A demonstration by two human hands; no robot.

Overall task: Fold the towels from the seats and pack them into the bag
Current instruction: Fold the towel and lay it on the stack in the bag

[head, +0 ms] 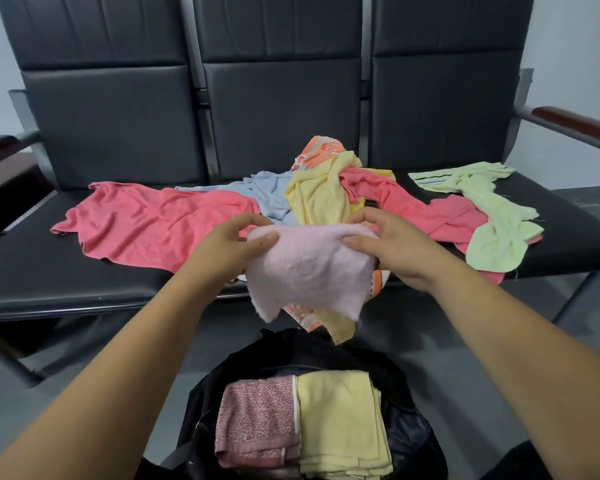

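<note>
Left hand (234, 242) and right hand (381, 239) pinch the pink towel (309, 271) between them

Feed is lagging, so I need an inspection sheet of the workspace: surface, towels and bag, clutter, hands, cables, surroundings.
Surface: black padded seats.
Job's things: pale pink towel held over the seat edge; coral towel, blue towel, loose yellow towel, orange patterned towel and green towel lie unfolded on the seats; open black bag on the floor holds a folded speckled towel and a folded yellow towel side by side.
Clutter: nothing seen.
Hands: left hand and right hand each pinch the pale pink towel's top edge.
Cables: nothing seen.
Surroundings: wooden armrest, pale wall.
</note>
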